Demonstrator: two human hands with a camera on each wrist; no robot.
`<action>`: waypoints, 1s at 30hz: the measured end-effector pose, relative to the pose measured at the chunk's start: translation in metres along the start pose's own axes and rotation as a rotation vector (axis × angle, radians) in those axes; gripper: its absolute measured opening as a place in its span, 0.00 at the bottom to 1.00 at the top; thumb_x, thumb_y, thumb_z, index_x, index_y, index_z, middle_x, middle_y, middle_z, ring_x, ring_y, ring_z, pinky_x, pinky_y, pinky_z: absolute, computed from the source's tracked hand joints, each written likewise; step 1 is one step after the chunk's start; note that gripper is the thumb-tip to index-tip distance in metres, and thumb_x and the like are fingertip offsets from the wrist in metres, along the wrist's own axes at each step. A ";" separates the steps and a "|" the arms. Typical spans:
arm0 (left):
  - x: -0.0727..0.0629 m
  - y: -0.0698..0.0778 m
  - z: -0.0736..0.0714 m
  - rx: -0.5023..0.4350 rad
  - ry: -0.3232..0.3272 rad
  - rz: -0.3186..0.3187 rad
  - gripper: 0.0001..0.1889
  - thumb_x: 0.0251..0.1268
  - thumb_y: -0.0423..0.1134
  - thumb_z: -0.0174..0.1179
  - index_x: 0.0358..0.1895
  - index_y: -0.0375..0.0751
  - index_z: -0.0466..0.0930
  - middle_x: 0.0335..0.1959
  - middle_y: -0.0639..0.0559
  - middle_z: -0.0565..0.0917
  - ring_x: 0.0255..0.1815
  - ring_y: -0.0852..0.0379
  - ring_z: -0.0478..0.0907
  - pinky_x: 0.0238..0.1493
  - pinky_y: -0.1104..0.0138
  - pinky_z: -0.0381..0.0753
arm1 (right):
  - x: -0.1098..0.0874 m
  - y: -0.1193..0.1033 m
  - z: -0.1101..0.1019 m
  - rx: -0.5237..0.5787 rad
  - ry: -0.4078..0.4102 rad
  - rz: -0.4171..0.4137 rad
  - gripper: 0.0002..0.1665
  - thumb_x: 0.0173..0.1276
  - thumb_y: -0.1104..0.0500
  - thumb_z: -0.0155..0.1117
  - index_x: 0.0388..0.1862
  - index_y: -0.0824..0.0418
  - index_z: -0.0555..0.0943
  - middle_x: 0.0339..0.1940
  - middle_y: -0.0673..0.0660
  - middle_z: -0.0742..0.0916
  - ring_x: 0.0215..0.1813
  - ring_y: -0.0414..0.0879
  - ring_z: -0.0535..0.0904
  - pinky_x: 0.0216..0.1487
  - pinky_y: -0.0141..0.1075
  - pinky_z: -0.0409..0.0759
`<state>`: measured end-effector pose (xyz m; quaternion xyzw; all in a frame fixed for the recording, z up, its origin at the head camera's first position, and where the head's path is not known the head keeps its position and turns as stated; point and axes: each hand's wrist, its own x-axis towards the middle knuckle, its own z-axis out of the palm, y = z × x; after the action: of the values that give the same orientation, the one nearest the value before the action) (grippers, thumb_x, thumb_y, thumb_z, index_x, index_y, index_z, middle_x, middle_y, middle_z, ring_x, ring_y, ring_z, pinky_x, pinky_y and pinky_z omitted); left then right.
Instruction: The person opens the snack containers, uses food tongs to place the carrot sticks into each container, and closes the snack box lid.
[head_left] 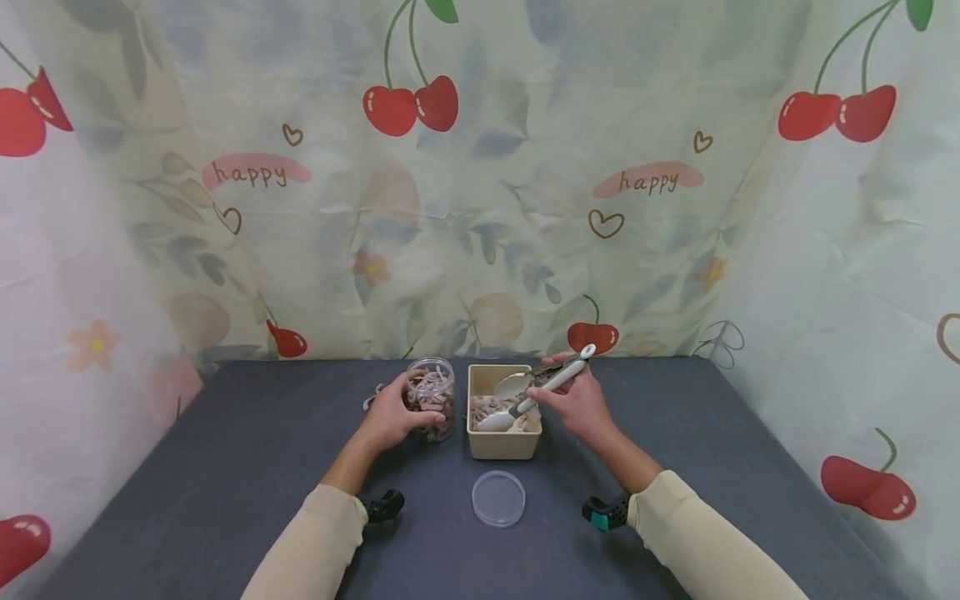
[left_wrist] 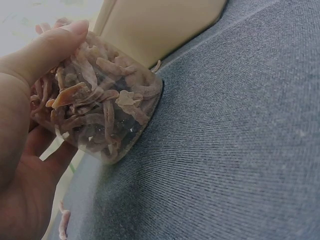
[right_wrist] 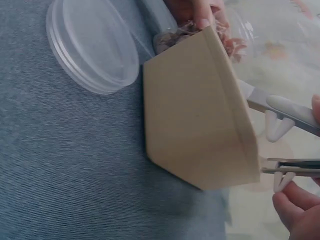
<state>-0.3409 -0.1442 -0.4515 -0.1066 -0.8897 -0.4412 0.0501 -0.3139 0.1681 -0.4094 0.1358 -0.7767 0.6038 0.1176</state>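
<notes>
My left hand (head_left: 390, 417) grips a clear plastic jar (head_left: 442, 421) that stands on the table, thumb on the near side and fingers behind it. Pinkish-brown dried strips (left_wrist: 107, 102) fill much of the jar. To the right of it is a beige rectangular bin (head_left: 502, 447) with more such strips (head_left: 487, 406) inside. My right hand (head_left: 581, 406) holds a pair of tongs (head_left: 558, 377) with white-and-grey handles over the bin's right side. The tongs' spoon-shaped ends are spread apart inside the bin. Whether they touch the strips is hard to tell.
A round translucent lid (head_left: 498, 498) lies flat on the dark table (head_left: 262, 483) in front of the bin. One loose strip (left_wrist: 64, 225) lies beyond the jar, to its left. Patterned cloth (head_left: 480, 208) hangs behind the table and along both sides.
</notes>
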 end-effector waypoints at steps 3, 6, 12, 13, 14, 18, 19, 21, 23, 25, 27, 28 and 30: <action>-0.001 0.001 -0.001 0.002 -0.001 -0.002 0.49 0.45 0.52 0.77 0.71 0.42 0.64 0.64 0.36 0.72 0.63 0.41 0.69 0.60 0.47 0.67 | -0.001 0.004 0.001 0.030 0.030 -0.010 0.33 0.55 0.72 0.73 0.57 0.70 0.67 0.57 0.66 0.79 0.49 0.59 0.82 0.41 0.30 0.79; -0.001 0.002 -0.001 0.001 -0.003 0.001 0.48 0.45 0.52 0.77 0.71 0.42 0.64 0.64 0.36 0.72 0.63 0.41 0.69 0.60 0.48 0.67 | -0.002 0.009 0.002 0.029 0.054 -0.015 0.32 0.55 0.72 0.74 0.56 0.70 0.69 0.56 0.65 0.80 0.44 0.50 0.83 0.38 0.29 0.79; -0.001 0.002 -0.001 -0.003 -0.004 0.004 0.49 0.45 0.53 0.77 0.71 0.41 0.64 0.64 0.36 0.72 0.63 0.41 0.69 0.60 0.47 0.67 | 0.000 0.015 0.000 0.063 0.063 -0.027 0.30 0.56 0.73 0.73 0.56 0.71 0.70 0.55 0.69 0.81 0.41 0.41 0.83 0.38 0.28 0.79; -0.001 0.002 -0.001 -0.004 -0.005 0.002 0.49 0.45 0.53 0.77 0.71 0.41 0.64 0.64 0.36 0.72 0.63 0.41 0.69 0.60 0.47 0.67 | 0.001 0.015 0.000 0.069 0.064 -0.029 0.30 0.56 0.73 0.72 0.56 0.72 0.70 0.55 0.70 0.81 0.41 0.41 0.83 0.39 0.28 0.79; -0.001 0.002 -0.001 -0.003 -0.006 0.002 0.49 0.45 0.53 0.77 0.71 0.41 0.64 0.64 0.36 0.72 0.63 0.41 0.69 0.60 0.47 0.66 | 0.001 0.016 0.000 0.077 0.064 -0.029 0.30 0.56 0.73 0.72 0.55 0.72 0.70 0.55 0.71 0.80 0.41 0.41 0.83 0.39 0.28 0.79; -0.001 0.002 -0.001 0.000 -0.006 -0.005 0.49 0.45 0.54 0.77 0.71 0.42 0.64 0.64 0.37 0.72 0.63 0.41 0.69 0.60 0.47 0.66 | 0.003 0.017 -0.001 0.079 0.065 -0.025 0.29 0.56 0.74 0.71 0.55 0.72 0.70 0.54 0.70 0.81 0.42 0.43 0.84 0.39 0.28 0.79; -0.001 0.002 -0.001 0.000 -0.005 -0.006 0.49 0.45 0.54 0.77 0.71 0.42 0.64 0.64 0.37 0.72 0.63 0.41 0.69 0.60 0.47 0.67 | 0.003 0.017 -0.001 0.079 0.067 -0.024 0.29 0.56 0.74 0.71 0.55 0.72 0.70 0.54 0.69 0.82 0.42 0.44 0.84 0.40 0.29 0.79; -0.001 0.002 -0.002 0.000 -0.003 -0.004 0.49 0.45 0.54 0.77 0.71 0.42 0.63 0.64 0.36 0.72 0.63 0.41 0.69 0.60 0.47 0.67 | 0.004 0.018 -0.001 0.074 0.067 -0.024 0.29 0.56 0.74 0.71 0.55 0.72 0.69 0.54 0.70 0.82 0.45 0.48 0.84 0.40 0.29 0.79; 0.000 0.002 -0.002 -0.002 -0.001 -0.001 0.49 0.44 0.54 0.77 0.71 0.41 0.63 0.64 0.36 0.72 0.63 0.41 0.69 0.60 0.47 0.66 | 0.005 0.019 -0.001 0.074 0.068 -0.024 0.29 0.57 0.74 0.71 0.55 0.73 0.68 0.54 0.71 0.81 0.48 0.53 0.83 0.42 0.28 0.79; 0.000 0.002 -0.002 -0.003 -0.002 0.002 0.49 0.44 0.54 0.77 0.71 0.41 0.63 0.64 0.36 0.72 0.63 0.41 0.69 0.60 0.47 0.66 | 0.006 0.019 -0.001 0.074 0.071 -0.022 0.29 0.58 0.73 0.70 0.56 0.74 0.67 0.55 0.71 0.81 0.51 0.58 0.82 0.43 0.27 0.78; 0.000 0.002 -0.002 0.000 -0.004 0.002 0.49 0.45 0.54 0.77 0.71 0.41 0.63 0.64 0.36 0.72 0.63 0.41 0.69 0.60 0.47 0.66 | 0.007 0.019 -0.001 0.080 0.071 -0.011 0.29 0.59 0.73 0.70 0.56 0.74 0.67 0.55 0.72 0.80 0.53 0.61 0.80 0.43 0.27 0.78; 0.000 0.001 -0.002 0.001 -0.004 0.000 0.49 0.45 0.54 0.77 0.71 0.42 0.63 0.64 0.36 0.72 0.63 0.41 0.69 0.60 0.47 0.67 | 0.007 0.019 -0.001 0.085 0.070 -0.005 0.29 0.59 0.73 0.69 0.56 0.74 0.66 0.56 0.72 0.80 0.54 0.62 0.80 0.43 0.26 0.77; 0.000 0.001 -0.001 0.004 -0.007 -0.003 0.49 0.45 0.54 0.77 0.71 0.42 0.63 0.64 0.36 0.72 0.63 0.41 0.69 0.60 0.47 0.67 | 0.007 0.017 -0.001 0.101 0.068 0.003 0.28 0.60 0.73 0.69 0.56 0.75 0.66 0.56 0.73 0.80 0.55 0.64 0.79 0.43 0.26 0.77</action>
<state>-0.3410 -0.1446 -0.4497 -0.1065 -0.8909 -0.4391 0.0466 -0.3261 0.1726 -0.4219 0.1198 -0.7411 0.6465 0.1359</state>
